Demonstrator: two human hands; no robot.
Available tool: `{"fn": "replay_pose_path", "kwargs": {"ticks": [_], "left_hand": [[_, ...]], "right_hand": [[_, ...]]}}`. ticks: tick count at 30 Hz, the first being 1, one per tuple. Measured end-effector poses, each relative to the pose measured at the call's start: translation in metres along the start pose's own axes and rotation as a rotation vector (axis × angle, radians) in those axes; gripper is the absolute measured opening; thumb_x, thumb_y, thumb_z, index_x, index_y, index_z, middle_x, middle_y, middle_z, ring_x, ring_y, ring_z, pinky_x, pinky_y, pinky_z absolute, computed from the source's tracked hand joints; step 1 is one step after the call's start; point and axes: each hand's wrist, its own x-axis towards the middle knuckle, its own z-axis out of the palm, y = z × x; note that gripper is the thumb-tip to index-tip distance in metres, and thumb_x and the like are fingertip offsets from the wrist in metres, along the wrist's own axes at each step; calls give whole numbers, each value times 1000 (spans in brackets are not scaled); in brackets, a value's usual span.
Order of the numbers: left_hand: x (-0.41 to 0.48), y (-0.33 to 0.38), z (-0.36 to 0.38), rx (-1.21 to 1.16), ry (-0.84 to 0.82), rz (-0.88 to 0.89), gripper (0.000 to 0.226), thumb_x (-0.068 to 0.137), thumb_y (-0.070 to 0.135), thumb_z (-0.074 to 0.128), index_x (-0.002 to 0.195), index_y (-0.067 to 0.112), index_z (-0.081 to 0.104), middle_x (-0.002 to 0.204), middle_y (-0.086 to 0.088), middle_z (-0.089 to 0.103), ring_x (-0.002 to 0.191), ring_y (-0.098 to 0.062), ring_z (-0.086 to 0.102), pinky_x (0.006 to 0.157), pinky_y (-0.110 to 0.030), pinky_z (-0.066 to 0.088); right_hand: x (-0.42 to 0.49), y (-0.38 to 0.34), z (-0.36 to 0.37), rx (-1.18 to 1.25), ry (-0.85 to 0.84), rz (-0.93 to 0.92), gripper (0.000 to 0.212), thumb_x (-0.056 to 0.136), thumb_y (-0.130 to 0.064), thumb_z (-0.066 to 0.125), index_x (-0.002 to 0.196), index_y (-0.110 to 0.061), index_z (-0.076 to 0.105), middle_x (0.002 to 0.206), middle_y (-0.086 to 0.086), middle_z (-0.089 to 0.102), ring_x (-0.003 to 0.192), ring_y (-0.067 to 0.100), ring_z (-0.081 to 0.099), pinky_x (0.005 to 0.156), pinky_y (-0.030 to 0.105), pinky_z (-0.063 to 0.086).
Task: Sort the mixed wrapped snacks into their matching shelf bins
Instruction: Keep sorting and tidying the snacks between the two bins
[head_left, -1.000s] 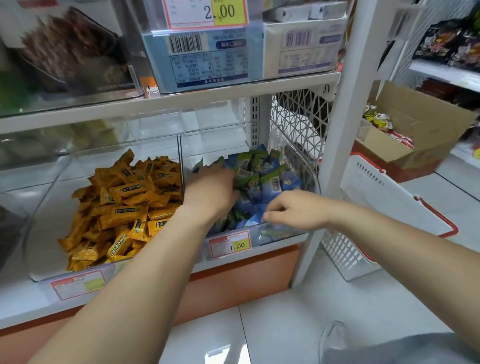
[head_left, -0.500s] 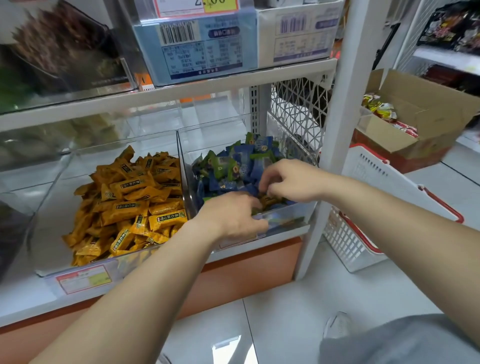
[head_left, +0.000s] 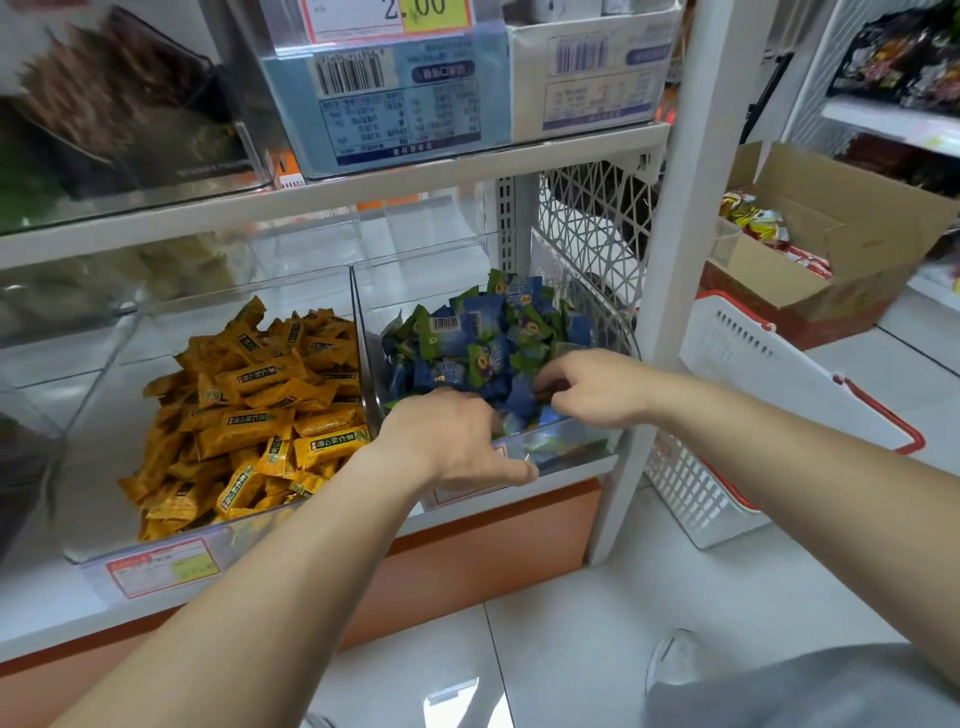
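Two clear bins stand side by side on the low shelf. The left bin (head_left: 104, 530) is heaped with yellow wrapped snacks (head_left: 260, 395). The right bin (head_left: 597, 306) holds blue and green wrapped snacks (head_left: 483, 332). My left hand (head_left: 452, 441) lies over the right bin's front rim, thumb along the front wall, fingers dipped out of sight among the snacks. My right hand (head_left: 592, 387) is inside the same bin at its front right, fingers curled and pinching a dark-looking wrapped snack at the pile's edge.
A white upright post (head_left: 670, 260) stands just right of the bins. Beyond it, a white basket with red handles (head_left: 737, 374) sits on the floor in front of an open cardboard box (head_left: 852, 234) of packets. The upper shelf (head_left: 363, 192) carries boxed goods overhead.
My left hand drew back from deep in the blue-green pile to the bin's front rim. My right hand moved from the front edge further in, over the pile.
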Motion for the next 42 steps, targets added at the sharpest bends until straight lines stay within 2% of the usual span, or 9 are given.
{"fn": "replay_pose_path", "kwargs": {"ticks": [4, 9, 15, 20, 24, 31, 36, 40, 42], "left_hand": [[-1, -2, -1, -42, 12, 13, 66, 70, 84, 43, 81, 25, 68, 70, 5, 62, 68, -16, 57, 57, -31, 49], [1, -3, -1, -63, 3, 29, 62, 74, 81, 43, 91, 27, 69, 80, 3, 65, 76, -17, 56, 66, -34, 54], [1, -5, 2, -57, -15, 28, 64, 74, 83, 39, 101, 32, 69, 90, 5, 66, 85, -19, 56, 66, -35, 53], [0, -13, -1, -143, -70, 23, 86, 59, 89, 35, 119, 36, 66, 112, 8, 70, 99, -17, 63, 80, -38, 57], [-3, -12, -2, -162, -70, 15, 80, 63, 86, 41, 119, 35, 66, 112, 6, 69, 100, -19, 63, 82, -40, 56], [-4, -12, -3, -154, -81, 12, 69, 70, 84, 46, 110, 33, 68, 96, 6, 68, 88, -17, 62, 75, -39, 57], [-4, -14, -5, -232, -78, -6, 61, 74, 82, 49, 107, 34, 70, 98, 11, 69, 88, -13, 63, 75, -37, 57], [-2, -16, -9, -517, 329, -90, 30, 84, 57, 65, 79, 29, 54, 75, 7, 59, 68, -11, 56, 54, -29, 40], [-1, -17, -13, -614, 564, -78, 27, 83, 45, 72, 90, 27, 51, 86, 7, 58, 74, -11, 55, 59, -29, 41]], "right_hand": [[15, -3, -1, -4, -151, 27, 54, 87, -11, 55, 140, -16, 55, 141, 2, 58, 124, 23, 56, 105, 38, 46], [32, -7, 2, 29, -258, 26, 71, 86, -16, 66, 151, -20, 38, 149, 1, 48, 130, 20, 50, 108, 32, 41], [41, -11, 10, 7, -153, -6, 53, 82, -24, 76, 131, -14, 58, 121, 4, 66, 98, 19, 60, 81, 28, 48], [37, -12, 10, -20, -139, -22, 49, 85, -27, 75, 129, -13, 58, 120, 4, 65, 99, 21, 60, 83, 31, 50], [33, -10, 8, 50, -179, -6, 50, 85, -20, 72, 132, -17, 55, 120, -2, 62, 103, 18, 58, 87, 29, 48], [34, -16, 17, 108, -86, -5, 18, 91, -21, 67, 98, -5, 65, 87, 7, 66, 77, 18, 54, 62, 27, 40], [24, -15, 1, 81, 57, -40, 31, 93, -32, 66, 76, -8, 57, 66, 5, 51, 62, 20, 46, 56, 34, 30], [12, -16, -17, 287, 142, -54, 27, 91, -31, 68, 76, -10, 62, 60, 0, 54, 52, 13, 47, 51, 28, 36], [6, -21, -20, 537, 125, -72, 19, 94, -26, 67, 86, -9, 69, 63, 0, 58, 55, 12, 52, 52, 26, 44]]}}
